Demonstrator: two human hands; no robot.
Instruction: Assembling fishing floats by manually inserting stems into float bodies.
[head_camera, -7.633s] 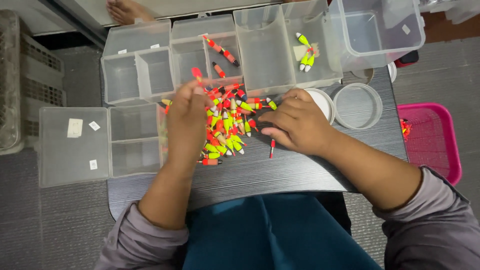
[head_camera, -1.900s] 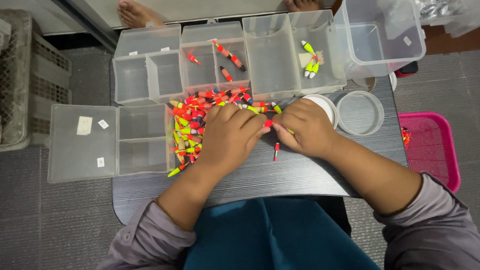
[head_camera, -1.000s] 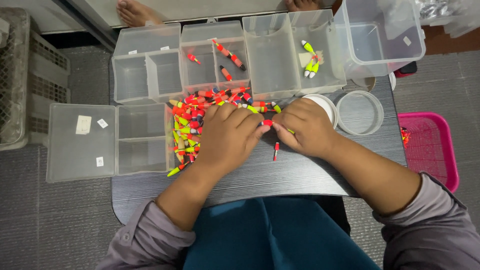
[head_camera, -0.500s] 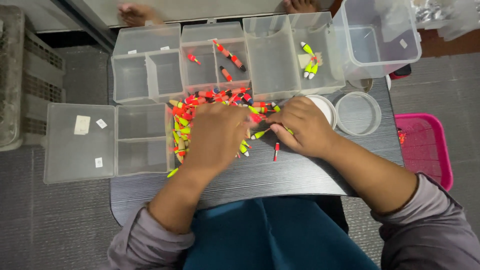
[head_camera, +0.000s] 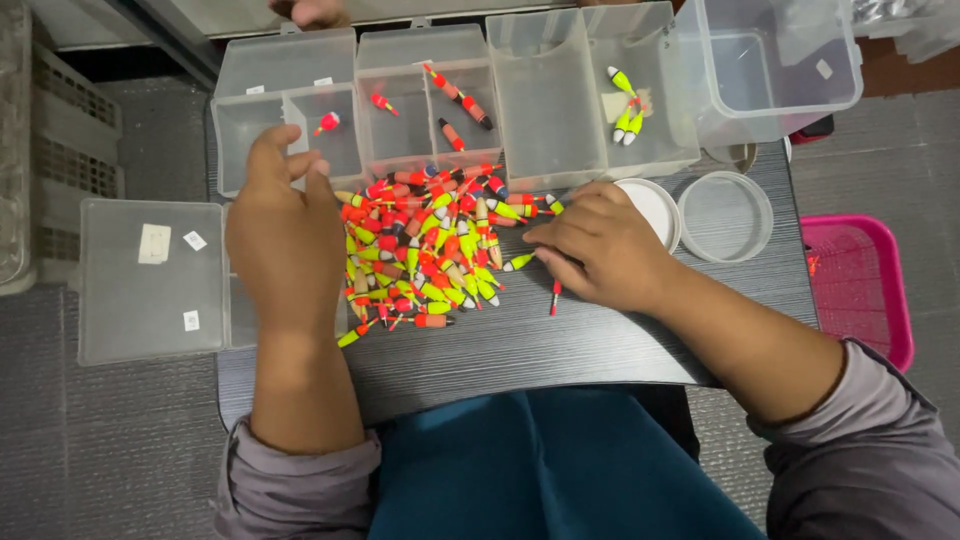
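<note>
Two hands sorting small fishing floats over a dark table.

Head view: the left hand (head_camera: 285, 235) is raised, back up, fingers loosely spread and holding nothing, its fingertips at the near edge of the clear compartment box (head_camera: 290, 70), where a red float (head_camera: 326, 122) lies just beyond them. The right hand (head_camera: 600, 245) rests on the dark grey table (head_camera: 560, 345), fingers curled together and pinching a yellow-green float (head_camera: 518, 262) at the right edge of the pile of floats (head_camera: 430, 245). A clear lid (head_camera: 150, 280) lies left, round dishes (head_camera: 725, 215) and a pink basket (head_camera: 860, 290) right; grey floor surrounds.
</note>
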